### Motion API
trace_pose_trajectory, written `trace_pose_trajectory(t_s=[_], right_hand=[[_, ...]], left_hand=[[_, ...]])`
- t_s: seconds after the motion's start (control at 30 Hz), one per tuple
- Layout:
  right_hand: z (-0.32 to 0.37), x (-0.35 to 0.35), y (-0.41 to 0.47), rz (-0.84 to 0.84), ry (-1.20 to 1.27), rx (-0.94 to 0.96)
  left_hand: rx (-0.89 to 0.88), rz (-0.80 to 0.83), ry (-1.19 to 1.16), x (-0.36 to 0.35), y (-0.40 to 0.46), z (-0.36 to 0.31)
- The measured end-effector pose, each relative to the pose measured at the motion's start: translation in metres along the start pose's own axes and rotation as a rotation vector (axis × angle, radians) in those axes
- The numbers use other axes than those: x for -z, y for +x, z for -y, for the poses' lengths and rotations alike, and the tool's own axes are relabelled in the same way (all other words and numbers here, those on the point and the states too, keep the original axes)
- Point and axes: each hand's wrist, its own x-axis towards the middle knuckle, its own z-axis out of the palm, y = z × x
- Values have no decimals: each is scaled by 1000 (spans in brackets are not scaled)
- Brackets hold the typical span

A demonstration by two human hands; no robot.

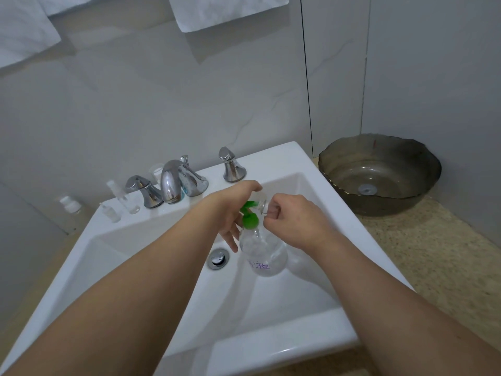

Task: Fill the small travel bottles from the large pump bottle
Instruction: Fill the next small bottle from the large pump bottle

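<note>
The right hand [291,219] pinches a small clear travel bottle [259,200], tipped at the green pump head [249,219]. The left hand [234,210] curls round that pump, lower fingers straight. Below stands the clear pump bottle [261,253], inside the white sink [271,335] beside the drain [218,258]. More small bottles [119,203] stand by the chrome faucet [173,183].
</note>
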Motion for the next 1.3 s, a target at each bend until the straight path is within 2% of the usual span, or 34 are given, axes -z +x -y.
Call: trace_pose_trajectory(t_s=[0.17, 0.37, 0.77, 0.87, 1.07, 1.3], right_hand=[[0, -2, 1, 8, 3, -9], [-5, -4, 0, 72, -56, -43], [-5, -5, 2, 79, -39, -50], [-4, -4, 1, 68, -20, -36], [-2, -3, 1, 28, 31, -14], [-2, -3, 2, 34, 21, -15]], left_hand=[[26, 6, -2, -2, 2, 0], [-19, -193, 94, -20, 14, 3], [-38, -214, 72, -21, 13, 6], [-36, -180, 35, -17, 12, 8], [48, 32, -125, 2, 12, 5], [79, 65, -111, 3, 9, 3]])
